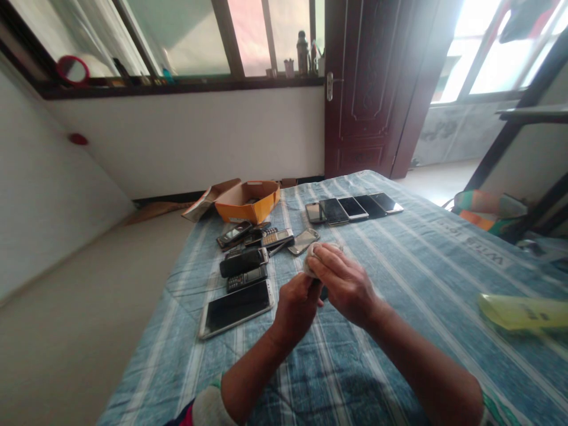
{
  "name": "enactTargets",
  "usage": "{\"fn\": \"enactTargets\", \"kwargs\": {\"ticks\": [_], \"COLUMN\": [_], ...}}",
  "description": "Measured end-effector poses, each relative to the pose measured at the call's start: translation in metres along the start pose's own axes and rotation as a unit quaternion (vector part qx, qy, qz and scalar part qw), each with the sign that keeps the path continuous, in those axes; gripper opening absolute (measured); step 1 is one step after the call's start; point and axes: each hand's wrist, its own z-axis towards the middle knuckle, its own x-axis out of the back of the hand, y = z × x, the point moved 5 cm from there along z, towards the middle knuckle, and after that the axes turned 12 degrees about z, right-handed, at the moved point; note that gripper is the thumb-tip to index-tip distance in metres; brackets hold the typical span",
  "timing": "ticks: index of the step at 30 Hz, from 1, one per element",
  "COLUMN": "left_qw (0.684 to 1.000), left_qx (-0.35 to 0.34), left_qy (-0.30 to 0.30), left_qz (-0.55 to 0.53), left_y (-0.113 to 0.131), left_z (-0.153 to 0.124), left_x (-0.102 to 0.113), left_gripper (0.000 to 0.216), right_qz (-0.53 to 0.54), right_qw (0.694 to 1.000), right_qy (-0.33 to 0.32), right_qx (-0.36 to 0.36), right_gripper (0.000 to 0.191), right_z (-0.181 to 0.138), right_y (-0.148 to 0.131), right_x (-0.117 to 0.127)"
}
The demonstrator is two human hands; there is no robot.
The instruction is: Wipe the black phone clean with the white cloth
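My right hand (344,281) is closed on a pale, crumpled cloth (312,260), pressed up against my left hand. Held in the closed fingers of my left hand (296,305) is a dark phone-like object (324,293); the hands hide nearly all of it. Just beyond them a silver-framed phone (304,241) lies on the bedspread. To the left are a large white-framed smartphone (237,307), a black keypad phone (247,278), a black phone (243,262) and a loose heap of older phones (277,237).
An open orange box (252,207) stands at the far left of the striped blue bedspread (399,307). Several smartphones (354,207) lie in a row at the far side. A yellow packet (523,312) is at the right. Behind are a wall and a brown door (370,89).
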Motion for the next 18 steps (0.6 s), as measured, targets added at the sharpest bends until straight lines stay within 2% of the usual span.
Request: {"fn": "enactTargets", "kwargs": {"ticks": [2,5,7,10,12,13,15,18], "left_qw": [1.0,1.0,0.998,0.996,0.991,0.987,0.977,0.951], "left_qx": [-0.006,0.002,0.021,0.057,0.085,0.099,0.127,0.168], "left_qy": [-0.002,-0.011,-0.018,-0.015,-0.016,-0.017,-0.026,-0.042], "left_qz": [-0.003,-0.029,-0.05,-0.073,-0.104,-0.124,-0.17,-0.256], "left_y": [0.0,-0.003,-0.006,-0.013,-0.018,-0.021,-0.027,-0.032], "left_z": [0.0,0.0,-0.001,-0.002,-0.003,-0.003,-0.003,-0.003], "left_x": [0.001,0.0,0.0,-0.001,-0.003,-0.005,-0.01,-0.02], "left_gripper": [0.025,0.022,0.019,0.017,0.016,0.016,0.016,0.018], "right_qz": [0.007,0.067,0.146,0.29,0.354,0.368,0.358,0.265], "right_qw": [0.999,0.978,0.938,0.843,0.797,0.789,0.797,0.862], "right_qy": [0.025,0.111,0.152,0.163,0.153,0.148,0.142,0.137], "right_qx": [-0.041,-0.164,-0.276,-0.423,-0.464,-0.47,-0.465,-0.41], "right_gripper": [0.027,0.027,0.025,0.023,0.023,0.024,0.023,0.022], "right_z": [-0.002,-0.009,-0.018,-0.032,-0.037,-0.038,-0.037,-0.031], "right_y": [0.009,0.035,0.053,0.068,0.07,0.069,0.068,0.065], "right_x": [0.002,0.009,0.009,-0.004,-0.013,-0.015,-0.015,-0.006]}}
